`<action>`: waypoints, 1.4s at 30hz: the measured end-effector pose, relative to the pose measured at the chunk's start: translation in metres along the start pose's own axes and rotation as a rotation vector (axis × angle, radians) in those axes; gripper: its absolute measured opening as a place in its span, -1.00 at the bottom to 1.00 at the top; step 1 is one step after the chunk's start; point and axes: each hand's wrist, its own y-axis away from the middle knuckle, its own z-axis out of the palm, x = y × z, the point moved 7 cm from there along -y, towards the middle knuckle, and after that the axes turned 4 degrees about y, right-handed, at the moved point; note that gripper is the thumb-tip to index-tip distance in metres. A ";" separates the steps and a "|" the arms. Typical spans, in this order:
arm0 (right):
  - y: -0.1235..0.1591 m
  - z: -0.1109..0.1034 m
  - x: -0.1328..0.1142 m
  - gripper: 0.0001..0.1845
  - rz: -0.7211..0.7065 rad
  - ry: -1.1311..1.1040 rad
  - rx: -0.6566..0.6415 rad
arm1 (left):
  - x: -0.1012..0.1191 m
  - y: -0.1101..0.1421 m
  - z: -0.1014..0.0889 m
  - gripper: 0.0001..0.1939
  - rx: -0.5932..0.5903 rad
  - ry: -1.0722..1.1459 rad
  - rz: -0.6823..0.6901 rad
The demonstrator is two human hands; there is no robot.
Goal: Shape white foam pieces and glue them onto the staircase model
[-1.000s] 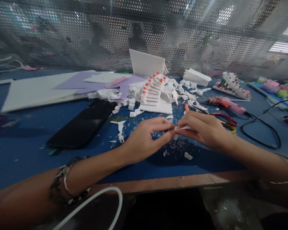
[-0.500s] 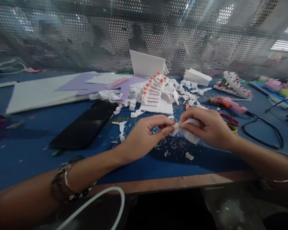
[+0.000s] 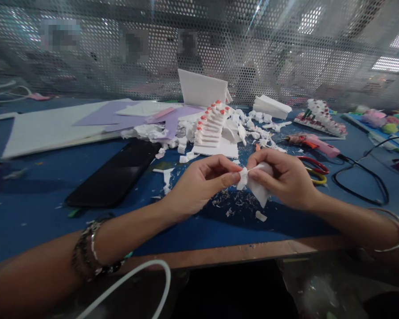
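A crumpled piece of white tissue paper is pinched between both hands, above the near part of the blue table. My left hand grips its twisted end between thumb and fingertips. Beside it, my right hand is closed on the wider, loose part, which hangs down below the fingers. Just beyond the hands stands a small white stepped model with red dabs along its edges, on a white base. Torn white scraps lie beneath and around the hands.
A black phone lies to the left, near white and purple sheets. To the right are a pink glue gun with a black cord, and scissors with red and yellow handles. Behind rises a perforated metal screen.
The tissue has turned between my fingers; its loose part now hangs lower and a small bunched end shows at my left fingertips. The view has shifted slightly.
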 end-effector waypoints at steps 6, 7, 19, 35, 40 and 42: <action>-0.001 -0.001 -0.002 -0.93 -0.123 0.162 0.054 | 0.003 0.000 -0.002 -0.89 0.082 -0.013 0.056; -0.001 -0.001 -0.003 -0.94 -0.147 0.183 0.061 | 0.004 0.000 -0.002 -0.88 0.085 -0.038 0.050; 0.007 -0.001 -0.008 -0.90 -0.143 0.301 0.163 | 0.018 0.007 0.007 -0.80 0.009 -0.175 0.226; 0.003 -0.001 -0.003 -0.83 -0.078 0.115 0.037 | 0.003 0.001 0.001 -0.84 0.043 -0.047 0.001; 0.008 -0.003 -0.017 -0.82 -0.326 0.328 0.008 | -0.003 0.000 0.000 -0.83 0.037 0.004 -0.066; 0.010 -0.003 -0.019 -0.79 -0.382 0.372 -0.002 | -0.006 0.000 0.000 -0.83 0.027 0.043 -0.085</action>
